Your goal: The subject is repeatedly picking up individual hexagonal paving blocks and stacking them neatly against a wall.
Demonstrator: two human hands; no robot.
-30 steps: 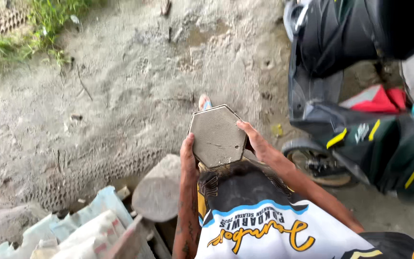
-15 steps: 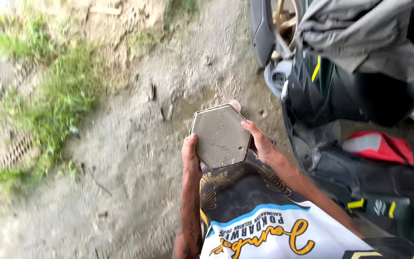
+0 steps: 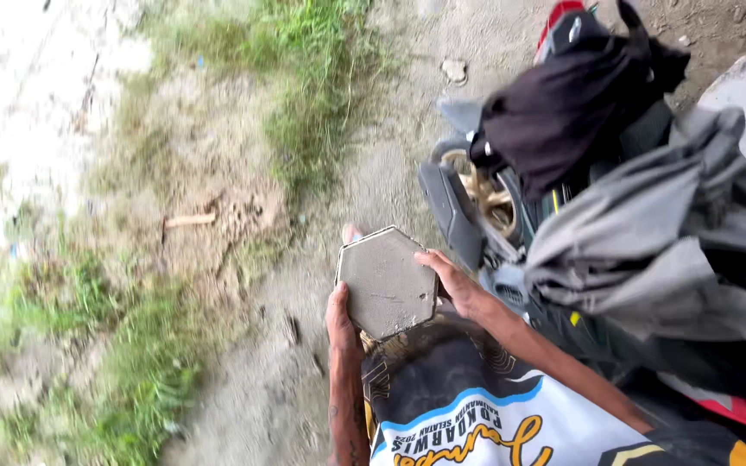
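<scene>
I carry a grey hexagonal concrete paving block flat in front of my belly. My left hand grips its lower left edge. Its right edge rests under the fingers of my right hand. My shirt is black, white and blue below the block. A toe of my foot shows just beyond the block's far edge.
A parked motorbike stands close on the right, draped with a black cloth and a grey garment. Sandy ground runs ahead, with grass patches and a short stick to the left.
The view has swung left and forward along the sandy path; the motorbike now lies closer on the right. Both hands keep the same hold on the block.
</scene>
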